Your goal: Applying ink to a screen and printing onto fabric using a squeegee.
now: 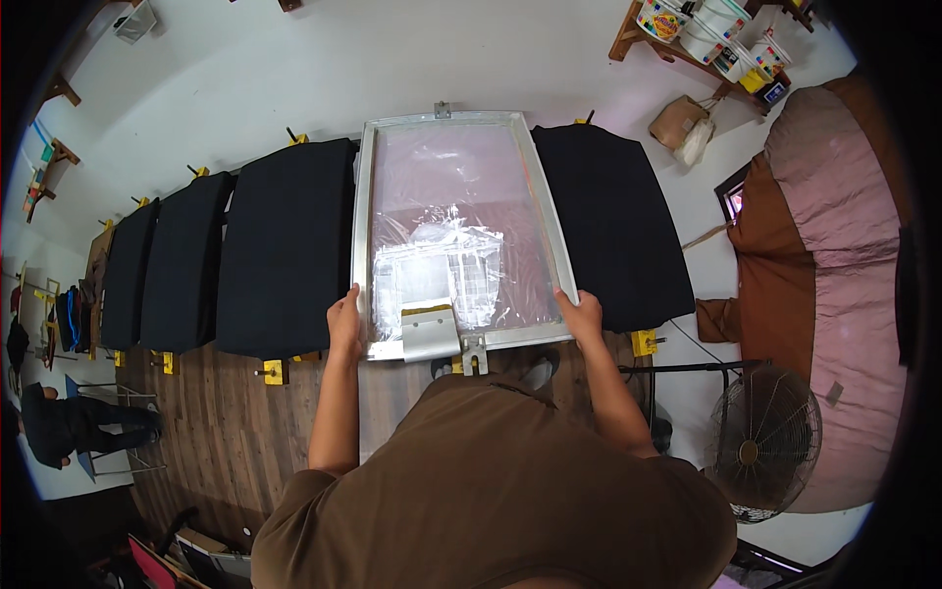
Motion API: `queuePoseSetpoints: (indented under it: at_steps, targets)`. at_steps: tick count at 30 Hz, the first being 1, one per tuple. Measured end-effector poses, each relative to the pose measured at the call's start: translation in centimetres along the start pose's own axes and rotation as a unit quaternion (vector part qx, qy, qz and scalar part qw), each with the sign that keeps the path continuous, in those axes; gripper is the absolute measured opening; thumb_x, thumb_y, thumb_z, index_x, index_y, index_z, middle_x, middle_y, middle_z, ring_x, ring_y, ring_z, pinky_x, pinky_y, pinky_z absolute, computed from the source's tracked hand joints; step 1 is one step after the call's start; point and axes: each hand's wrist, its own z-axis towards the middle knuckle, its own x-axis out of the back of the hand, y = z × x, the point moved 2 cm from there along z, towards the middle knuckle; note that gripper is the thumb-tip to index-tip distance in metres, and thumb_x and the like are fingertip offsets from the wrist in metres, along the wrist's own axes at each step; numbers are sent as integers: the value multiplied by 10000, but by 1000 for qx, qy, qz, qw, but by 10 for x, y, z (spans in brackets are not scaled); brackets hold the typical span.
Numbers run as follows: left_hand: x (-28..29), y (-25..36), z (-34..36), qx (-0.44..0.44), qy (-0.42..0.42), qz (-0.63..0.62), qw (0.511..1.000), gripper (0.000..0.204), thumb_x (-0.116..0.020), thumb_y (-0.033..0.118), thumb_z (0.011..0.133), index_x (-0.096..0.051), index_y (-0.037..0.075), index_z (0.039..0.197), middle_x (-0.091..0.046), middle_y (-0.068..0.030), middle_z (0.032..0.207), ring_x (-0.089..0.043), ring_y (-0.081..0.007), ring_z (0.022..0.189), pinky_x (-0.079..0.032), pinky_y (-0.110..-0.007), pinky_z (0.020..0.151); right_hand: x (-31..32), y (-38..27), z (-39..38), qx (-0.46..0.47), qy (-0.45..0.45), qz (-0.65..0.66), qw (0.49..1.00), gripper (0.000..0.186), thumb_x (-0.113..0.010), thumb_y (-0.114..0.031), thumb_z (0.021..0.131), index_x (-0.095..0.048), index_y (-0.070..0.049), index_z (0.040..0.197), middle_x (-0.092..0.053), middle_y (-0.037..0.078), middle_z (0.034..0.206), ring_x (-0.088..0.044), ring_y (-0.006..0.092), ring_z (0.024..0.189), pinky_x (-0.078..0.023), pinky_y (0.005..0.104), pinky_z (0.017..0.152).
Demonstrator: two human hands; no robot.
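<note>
My left hand (343, 320) is closed on the left rail of a metal screen printing frame (362, 216), near its close corner. On the opposite rail, my right hand (583, 318) grips at about the same height. The frame's see-through mesh (446, 162) carries white ink (481, 257) smeared over its nearer half. A squeegee (430, 336) with a broad metal handle rests at the near end of the frame, touched by neither hand. Metal clamps sit at the far edge and the near edge (475, 355). What lies beneath the frame is mostly hidden.
Black garments (287, 231) lie stretched over boards in a row to the left, another (613, 221) to the right. Yellow brackets (274, 371) stick out below. A fan (763, 442) stands at right, paint buckets (721, 29) on a shelf. Another person (69, 422) is far left.
</note>
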Motion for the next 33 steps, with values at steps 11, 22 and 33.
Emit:
queuePoseSetpoints:
  at_steps: [11,22,33]
  targets:
    - [-1,-17,11,-9,-26,19,999,459,-676,337,979,-666,-93,1142,-682,-81,1006,-580,-129,923,-463,-280,851,-11,9,9,-1,-27,13,1000,549,-747,-471,891,-720,67,1002,-750,190,885,-735,260,848,-535,380,763]
    - [-1,-46,36,-55,-8,79,995,414,-701,309,963,-683,-87,1083,-696,-69,921,-601,-121,817,-492,-286,753,-20,22,9,-4,-32,12,999,528,-738,-462,900,-710,62,958,-744,193,877,-734,276,851,-533,390,770]
    - [-3,-41,34,-122,95,257,954,549,-714,433,903,-679,-75,1110,-736,-219,976,-714,-318,920,-532,-387,843,-26,18,9,42,-3,-22,999,520,-710,-460,902,-700,57,959,-727,267,903,-714,426,924,-542,461,812]
